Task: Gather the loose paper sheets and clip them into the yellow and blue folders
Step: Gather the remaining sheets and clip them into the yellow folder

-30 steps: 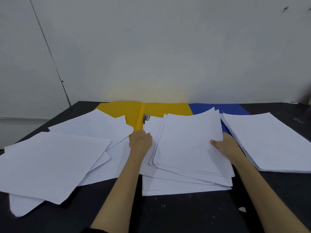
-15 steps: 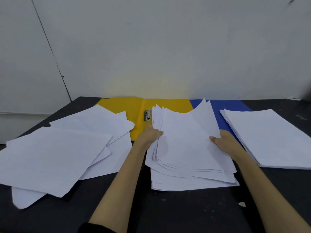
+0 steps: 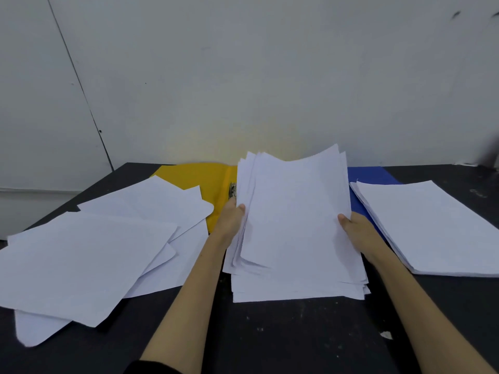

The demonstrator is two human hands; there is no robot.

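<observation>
Since half a second ago, the middle stack of sheets (image 3: 294,220) has tipped further up, its far edge now raised against the wall (image 3: 270,76) while its near edge rests on the dark counter (image 3: 283,341). Left hand (image 3: 232,220) grips the stack's left edge, thumb on the front and fingers hidden behind; right hand (image 3: 356,228) pinches the right edge the same way. Behind lie the open yellow folder (image 3: 208,176), its metal clip (image 3: 232,190) just beside the stack, and the blue folder (image 3: 370,175). Loose sheets (image 3: 102,247) spread on the left; a neat pile (image 3: 432,228) lies partly on the blue folder.
</observation>
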